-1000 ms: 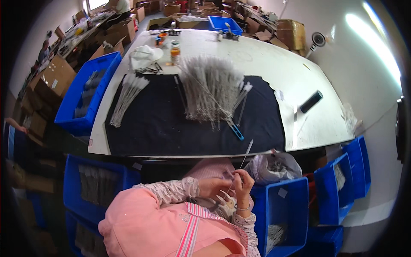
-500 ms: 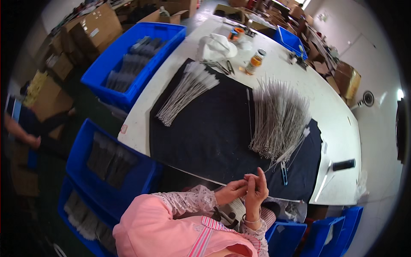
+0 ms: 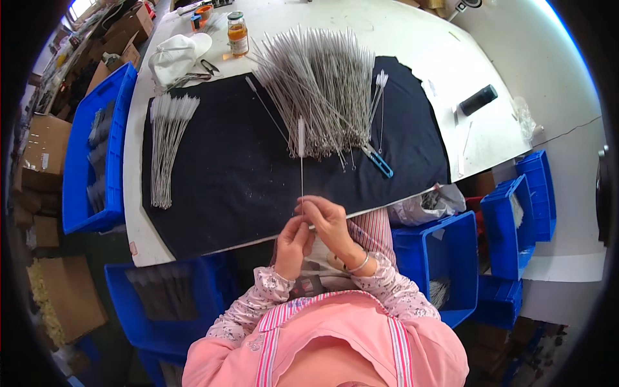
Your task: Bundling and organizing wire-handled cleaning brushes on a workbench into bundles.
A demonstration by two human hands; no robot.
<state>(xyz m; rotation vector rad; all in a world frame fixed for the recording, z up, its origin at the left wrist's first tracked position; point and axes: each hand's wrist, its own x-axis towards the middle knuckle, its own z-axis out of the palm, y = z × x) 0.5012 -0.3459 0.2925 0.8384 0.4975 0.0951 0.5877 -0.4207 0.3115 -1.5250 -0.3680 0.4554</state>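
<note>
Both hands meet at the near edge of the table, just above the lap. Left hand [image 3: 293, 242] and right hand [image 3: 330, 222] are both pinched shut on the lower end of one thin wire-stemmed brush w/ a white bristle tip [image 3: 301, 161]. Brush stands roughly upright in view, stem running from the fingers up over the black cloth mat [image 3: 245, 187]; white tip sits near the lower edge of the big pile. Right wrist carries a thin silver bangle [image 3: 358, 263].

Black mat covers most of the white rounded table [image 3: 490, 129]. On it, centre-right: large fanned pile of wire brushes [image 3: 319, 90], stems grey, a few w/ white tips poking out at the right side. Just below the pile, touching its lower edge, a blue-handled tool [image 3: 380, 164]. Left part of mat: smaller neat bundle of white-tipped brushes [image 3: 166, 145], well apart from the pile.

Off the mat, top left: white cap [image 3: 174, 55], dark scissors [image 3: 207, 66] beside it, small glass jar w/ amber liquid [image 3: 237, 33]. Right side of table: black cylinder [image 3: 478, 100].

Blue plastic bins round the table: long one at left [image 3: 80, 174], one at lower left [image 3: 164, 300], several at right [image 3: 445, 258]. Brown cardboard boxes [image 3: 45, 151] at far left. Person wears a pink top, floral sleeves.
</note>
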